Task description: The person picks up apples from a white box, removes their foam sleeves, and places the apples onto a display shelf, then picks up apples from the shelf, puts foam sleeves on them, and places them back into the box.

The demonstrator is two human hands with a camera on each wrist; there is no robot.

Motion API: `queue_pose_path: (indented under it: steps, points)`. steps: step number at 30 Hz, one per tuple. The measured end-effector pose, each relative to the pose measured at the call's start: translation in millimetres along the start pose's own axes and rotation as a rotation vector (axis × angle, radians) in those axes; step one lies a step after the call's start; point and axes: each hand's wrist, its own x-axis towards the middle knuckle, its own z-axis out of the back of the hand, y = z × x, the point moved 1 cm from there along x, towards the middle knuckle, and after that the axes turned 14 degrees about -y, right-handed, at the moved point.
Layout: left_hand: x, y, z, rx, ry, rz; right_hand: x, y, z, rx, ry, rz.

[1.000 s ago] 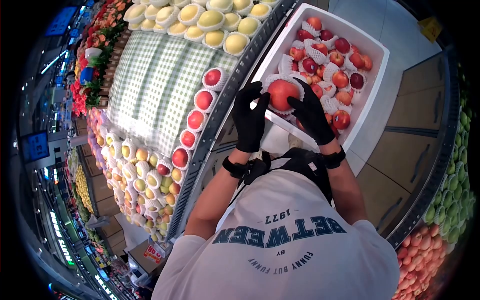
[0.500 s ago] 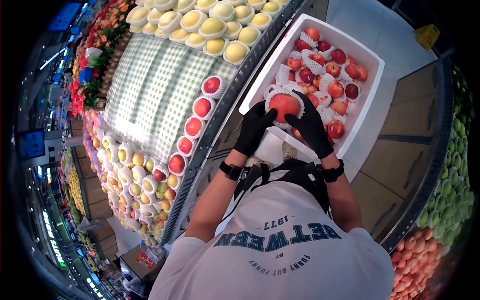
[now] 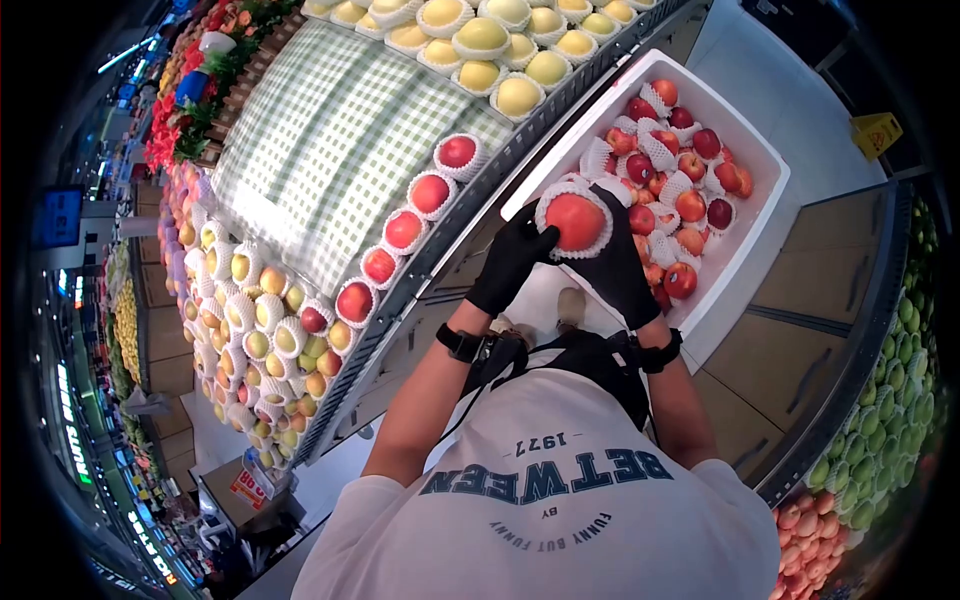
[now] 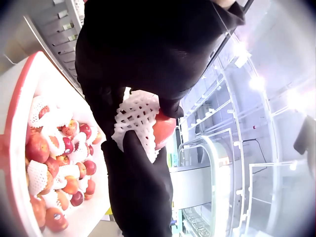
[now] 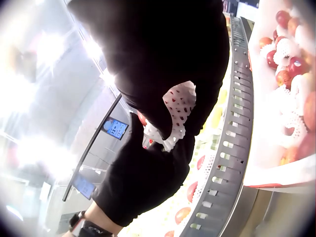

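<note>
Left hand (image 3: 508, 262) and right hand (image 3: 625, 265) both gripping red apple (image 3: 577, 222) between them, foam net (image 4: 136, 116) round its sides, likely for a steady, bruise-free hold; white box (image 3: 760, 190) just beyond right hand

Could come down into the white foam box (image 3: 758, 200) through its open top, but met raised walls all round and, inside, only tight gaps between crowded red apples (image 3: 690, 206). Ran, at the near corner, into the large netted apple (image 3: 577, 222) and the left hand (image 3: 513, 262) and right hand (image 3: 622, 272) around it. Could sweep low across the gingham cloth (image 3: 340, 130), hemmed in by piled yellow fruit (image 3: 480, 37), a row of netted apples (image 3: 403, 231), then the slotted metal counter rail (image 5: 238, 133). Could pass beyond the box over the floor (image 3: 770, 100), up to the yellow sign (image 3: 876, 134).
</note>
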Motion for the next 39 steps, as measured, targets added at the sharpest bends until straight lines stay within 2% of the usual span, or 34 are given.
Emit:
queue_pose_path:
  steps: [4, 7, 8, 9, 12, 13, 16, 17, 18, 20, 21, 24, 25, 29, 32, 33, 36, 39]
  points:
    - [-0.6, 12.7, 22.1, -0.174, 0.083, -0.013, -1.8, -0.1, -21.4, -0.063, -0.013, 0.042]
    - [-6.5, 18.1, 40.9, -0.303, 0.11, 0.009, -1.6, 10.9, -32.0, -0.248, -0.075, 0.266]
    - [-7.2, 17.2, 48.1, -0.335, 0.116, 0.014, -2.2, 17.2, -38.4, -0.233, -0.054, 0.233]
    - [-7.1, 17.8, 54.9, -0.416, 0.1, 0.099, -3.9, 24.1, -44.1, -0.221, -0.032, 0.205]
    - [-11.1, 19.4, 74.6, 0.165, 0.101, -0.493, -12.8, 43.8, -62.2, -0.159, 0.019, 0.117]
    - [-12.4, 17.0, 81.8, 0.254, 0.12, -0.494, -16.4, 48.0, -68.5, -0.146, 0.036, 0.11]
    - [-29.2, -3.1, 97.2, -0.011, 0.16, -0.397, -26.8, 62.9, -86.9, -0.178, 0.054, 0.15]
    - [-20.5, 17.9, 102.6, -0.122, 0.183, -0.325, -29.2, 64.9, -91.7, -0.218, 0.08, 0.175]
    - [-21.0, 13.1, 108.5, -0.06, 0.177, -0.378, -31.7, 67.3, -95.7, -0.257, 0.105, 0.198]
    - [-25.1, 5.3, 119.7, 0.062, 0.161, -0.483, -34.0, 72.5, -102.6, -0.279, 0.155, 0.154]
    - [-30.0, 0.3, 124.7, -0.035, 0.175, -0.415, -34.9, 74.6, -106.0, -0.29, 0.18, 0.133]
    - [-31.5, 6.1, 141.5, -0.091, 0.139, -0.405, -41.3, 82.4, -116.9, -0.12, 0.208, -0.033]
    - [-40.9, -4.3, 151.6, 0.086, 0.113, -0.544, -44.7, 88.5, -119.4, 0.023, 0.223, -0.278]
    - [-34.6, 29.1, 158.7, -1.042, 0.298, 0.283, -50.5, 101.7, -138.5, 0.055, 0.223, -0.324]
    - [-48.8, 16.1, 160.0, -1.077, 0.317, 0.326, -53.0, 91.0, -151.8, -0.171, 0.203, -0.134]
    - [-50.1, 14.5, 160.5, -0.996, 0.326, 0.265, -52.8, 98.9, -154.4, -0.291, 0.162, -0.122]
    - [-41.2, 24.1, 152.4, -0.957, 0.306, 0.168, -43.4, 98.2, -160.1, -0.344, 0.131, -0.044]
    - [-35.0, 18.9, 155.0, -0.943, 0.262, 0.179, -29.5, 89.2, -162.5, -0.373, 0.143, -0.073]
